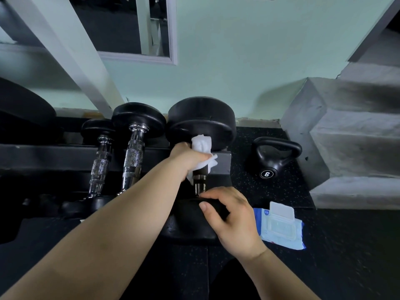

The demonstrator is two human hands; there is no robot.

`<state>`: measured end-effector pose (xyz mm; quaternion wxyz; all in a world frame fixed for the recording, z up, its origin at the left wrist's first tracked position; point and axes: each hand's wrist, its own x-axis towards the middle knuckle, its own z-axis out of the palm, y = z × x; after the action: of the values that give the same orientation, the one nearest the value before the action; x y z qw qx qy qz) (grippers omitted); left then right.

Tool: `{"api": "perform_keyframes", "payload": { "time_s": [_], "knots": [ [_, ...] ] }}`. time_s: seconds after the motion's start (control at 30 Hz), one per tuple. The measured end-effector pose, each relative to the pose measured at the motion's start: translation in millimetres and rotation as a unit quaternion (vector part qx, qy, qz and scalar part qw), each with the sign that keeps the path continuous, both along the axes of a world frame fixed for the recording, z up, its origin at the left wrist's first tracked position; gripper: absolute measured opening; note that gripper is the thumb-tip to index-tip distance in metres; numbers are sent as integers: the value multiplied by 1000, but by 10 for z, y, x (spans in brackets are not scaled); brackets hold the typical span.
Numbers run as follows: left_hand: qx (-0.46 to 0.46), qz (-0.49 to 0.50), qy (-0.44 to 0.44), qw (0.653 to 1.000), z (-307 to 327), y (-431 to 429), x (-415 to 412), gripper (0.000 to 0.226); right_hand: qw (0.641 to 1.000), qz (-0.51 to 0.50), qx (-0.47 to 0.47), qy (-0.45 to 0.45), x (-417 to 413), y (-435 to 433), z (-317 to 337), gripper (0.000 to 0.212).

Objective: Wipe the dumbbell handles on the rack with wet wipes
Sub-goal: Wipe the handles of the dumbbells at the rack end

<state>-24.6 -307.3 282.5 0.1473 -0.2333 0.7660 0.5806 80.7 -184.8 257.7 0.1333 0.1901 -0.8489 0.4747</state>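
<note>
while the left hand (pixel 186 156) is closed around the wet wipe (pixel 202 146), wrapping it over the upper part of the handle (pixel 200 182) of the large dumbbell (pixel 201 118) at the right end of the rack (pixel 54 156), the lower stretch of that handle shows bare metal below the wipe. the right hand (pixel 233 217) curls its fingers over the dumbbell's near head (pixel 190 226), thumb out along the top, seemingly to steady it.

the main risk looks like an incomplete wipe. the cloth is bunched and a loose corner hangs off to the right, so a stroke toward the near head may slide over the metal on a fold and miss the underside, which cannot be seen from here. a damp handle also gives a slippery hold, and if the left hand slips it could run into the right hand's fingertips, which sit just beside the handle's near end. pushing hard along the handle could roll or shift the dumbbell on the rack if the right hand eases off.

the middle dumbbell (pixel 134 156) and the small dumbbell (pixel 99 165) lie just to the left, handles uncovered. the pack of wipes (pixel 281 228) lies on the floor with its lid up, so the wipes inside may dry out.
</note>
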Motion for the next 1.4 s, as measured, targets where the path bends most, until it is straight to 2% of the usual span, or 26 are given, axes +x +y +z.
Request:
{"api": "perform_keyframes", "payload": {
  "time_s": [0.1, 0.17, 0.23, 0.33, 0.4, 0.47, 0.53, 0.6, 0.77, 0.83, 0.97, 1.03, 1.1, 1.27, 1.33, 1.4],
  "knots": [
    [-62, -82, -82, 991, -30, -22, 194, 62, 1000, -3, 0, -4, 1, 0, -2, 19],
    [-89, -113, -98, 985, -35, -56, 227, 64, 1000, -7, 8, -2, 2, 0, 4, 19],
    [-53, -85, -82, 992, -35, -66, 185, 60, 1000, -8, 9, 1, 4, 1, 4, 18],
    [44, 23, -37, 998, -34, -12, 101, 42, 1000, -7, 1, 3, 3, 3, 0, 18],
    [73, 42, -17, 996, -37, 16, 92, 40, 1000, -8, -4, -3, 3, -2, -1, 18],
    [8, -11, -43, 999, -36, 16, 156, 43, 1000, -11, -6, -6, 7, -5, -2, 18],
    [-136, -114, -104, 979, -9, 21, 257, 47, 1000, -12, -3, -3, 9, -6, 5, 19],
    [-174, -151, -121, 966, 17, 3, 308, 48, 1000, -8, 0, -5, 12, -11, 14, 19],
    [1, -39, -27, 999, 34, -94, 159, 51, 1000, -11, -4, 7, 10, -3, 9, 18],
    [-11, -60, -3, 998, 8, -108, 135, 57, 1000, -12, -7, 10, 14, -4, -1, 21],
    [-111, -163, 5, 980, 13, -143, 209, 70, 1000, -12, -7, 9, 12, -3, 1, 20],
    [-160, -213, -9, 964, 39, -145, 250, 65, 1000, -12, -1, 10, 12, -2, 7, 17],
    [-170, -234, -13, 957, 67, -120, 270, 54, 1000, -12, 4, 13, 7, 0, 16, 16],
    [-96, -102, 42, 989, 66, -98, 191, 72, 1000, -11, 3, 14, 4, -1, 13, 22],
    [-98, -146, 5, 984, 82, -105, 205, 62, 1000, -8, -3, 17, 5, 0, 10, 17],
    [-153, -226, -47, 961, 113, -107, 270, 35, 1000, -9, -9, 20, -2, 3, -2, 17]
  ]
}}
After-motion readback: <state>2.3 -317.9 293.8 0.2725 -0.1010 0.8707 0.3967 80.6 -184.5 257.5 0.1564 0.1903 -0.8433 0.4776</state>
